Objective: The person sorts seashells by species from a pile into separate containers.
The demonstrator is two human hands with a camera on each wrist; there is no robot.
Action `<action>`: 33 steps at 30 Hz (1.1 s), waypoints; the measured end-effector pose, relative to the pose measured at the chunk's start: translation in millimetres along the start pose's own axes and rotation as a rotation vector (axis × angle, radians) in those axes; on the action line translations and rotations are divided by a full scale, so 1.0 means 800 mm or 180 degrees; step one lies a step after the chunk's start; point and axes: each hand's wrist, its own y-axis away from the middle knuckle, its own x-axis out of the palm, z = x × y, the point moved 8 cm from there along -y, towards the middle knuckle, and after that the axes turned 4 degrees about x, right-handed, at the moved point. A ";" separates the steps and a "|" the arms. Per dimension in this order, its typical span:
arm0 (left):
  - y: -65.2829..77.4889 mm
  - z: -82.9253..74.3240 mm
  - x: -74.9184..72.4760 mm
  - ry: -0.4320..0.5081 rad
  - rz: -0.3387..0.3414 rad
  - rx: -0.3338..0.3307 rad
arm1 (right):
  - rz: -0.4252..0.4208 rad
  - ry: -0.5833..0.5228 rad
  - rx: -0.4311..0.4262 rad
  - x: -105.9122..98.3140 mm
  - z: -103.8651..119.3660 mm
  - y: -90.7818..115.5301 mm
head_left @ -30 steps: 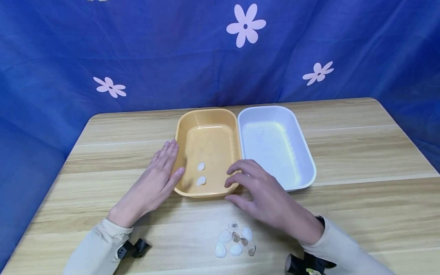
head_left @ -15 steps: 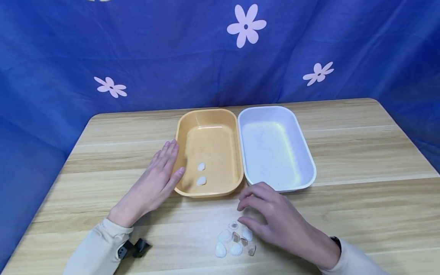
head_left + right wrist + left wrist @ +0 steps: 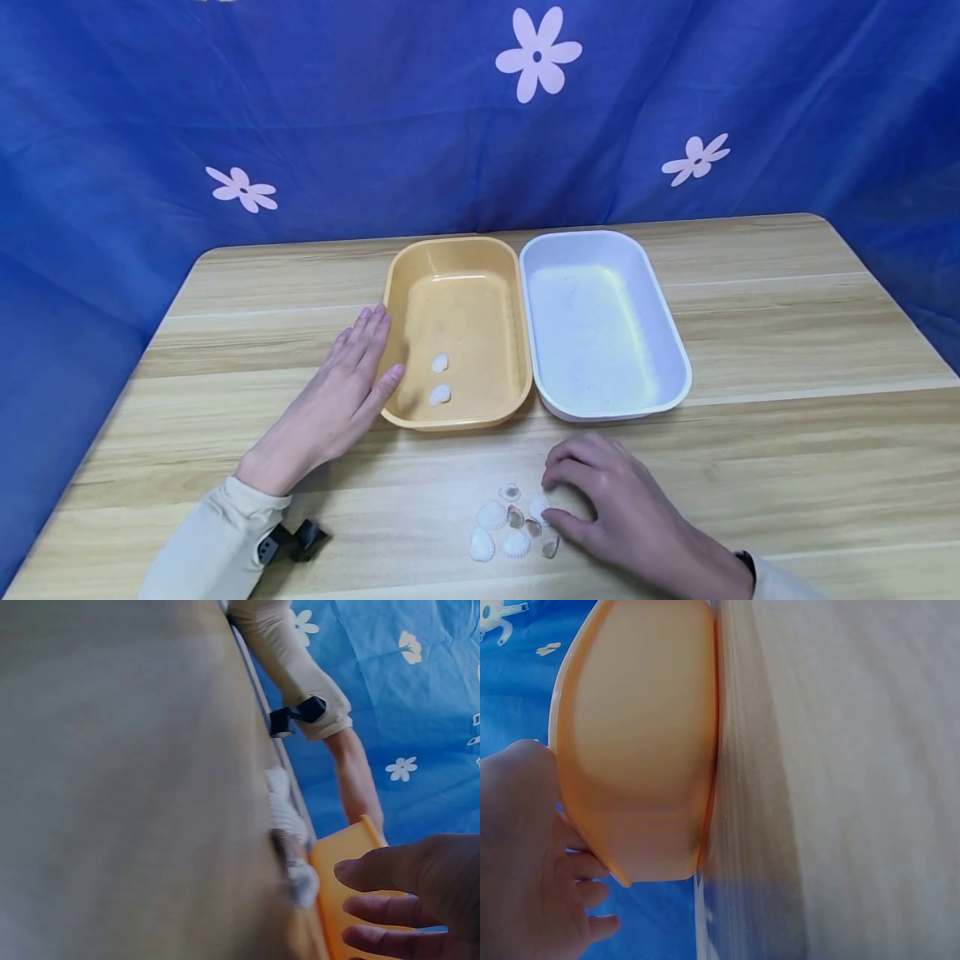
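The right hand (image 3: 621,510), grip fairly wide and empty, should pinch the nearest shell (image 3: 537,505) at nine o'clock edgewise, the left hand (image 3: 330,404) straight-fingered against the tub (image 3: 476,321).

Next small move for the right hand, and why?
Probably close the right hand on the white shell by its thumb: its grip is parted, holding nothing, with that shell nearest. Two white shells lie in the orange tray, and the left hand is at its rim.
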 end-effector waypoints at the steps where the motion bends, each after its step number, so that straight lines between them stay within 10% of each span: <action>1: 0.000 0.000 0.000 0.0002 -0.0001 -0.0003 | -0.0007 0.0042 0.0017 0.002 -0.001 0.002; 33: 0.000 -0.001 -0.001 0.0010 -0.0065 0.0051 | -0.0005 0.0058 0.0080 0.023 -0.007 0.008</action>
